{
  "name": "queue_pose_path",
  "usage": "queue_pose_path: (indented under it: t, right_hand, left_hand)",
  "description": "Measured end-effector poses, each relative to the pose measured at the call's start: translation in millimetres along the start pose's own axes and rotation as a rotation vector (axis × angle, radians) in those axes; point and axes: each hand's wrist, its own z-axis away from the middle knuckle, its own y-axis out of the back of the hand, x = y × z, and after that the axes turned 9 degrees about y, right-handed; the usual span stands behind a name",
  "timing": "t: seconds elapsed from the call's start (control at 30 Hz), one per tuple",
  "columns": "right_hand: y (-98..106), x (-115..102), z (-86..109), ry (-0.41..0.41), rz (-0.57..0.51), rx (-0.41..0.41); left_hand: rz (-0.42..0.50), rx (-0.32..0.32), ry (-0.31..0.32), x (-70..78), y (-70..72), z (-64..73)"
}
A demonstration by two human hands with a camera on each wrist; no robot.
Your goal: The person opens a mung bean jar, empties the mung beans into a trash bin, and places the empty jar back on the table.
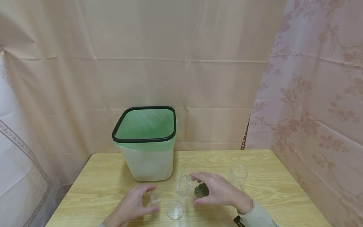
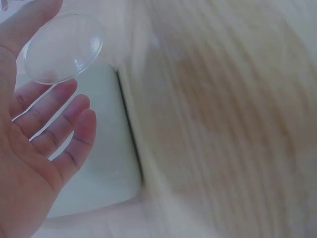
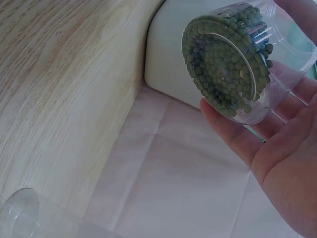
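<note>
Bin (image 1: pixel 148 164) beyond left grip (image 1: pixel 133 201), gap rightward.

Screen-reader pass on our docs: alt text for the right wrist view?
A right hand grips a tilted clear jar partly filled with small round green pieces. Behind it is a pale bin, with a wood-grain tabletop and another clear container at left.

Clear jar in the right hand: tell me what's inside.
Round green beans at the base of the jar. The pile's outer layer shows; its middle is covered, and in the head view the right hand hides part of the jar.
</note>
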Motion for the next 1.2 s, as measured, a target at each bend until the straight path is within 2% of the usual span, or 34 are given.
queue_pose_path:
  t: [0.1, 0.27, 0.47, 0.77, 1.2]
  right_hand:
    - [0.1, 0.6, 0.0, -0.005, -0.007, -0.005]
    - [0.0, 1.2, -0.2, -0.004, -0.011, -0.002]
    - [0.1, 3.0, 2.7, 0.001, -0.012, 0.008]
    - [1.4, 4.3, 8.5, -0.023, -0.01, 0.014]
    - [2.4, 6.2, 8.1, -0.032, -0.026, 0.012]
  left_hand:
    - [0.021, -0.016, 0.008, -2.7, -1.2, 1.6]
    - [0.046, -0.036, -0.015, -4.3, -1.4, 2.4]
    - [0.028, -0.127, 0.046, -6.7, -3.0, 0.6]
    - [0.044, -0.229, 0.118, -3.1, -1.8, -4.0]
    - [0.024, -0.177, 0.092, -9.4, 1.1, 0.7]
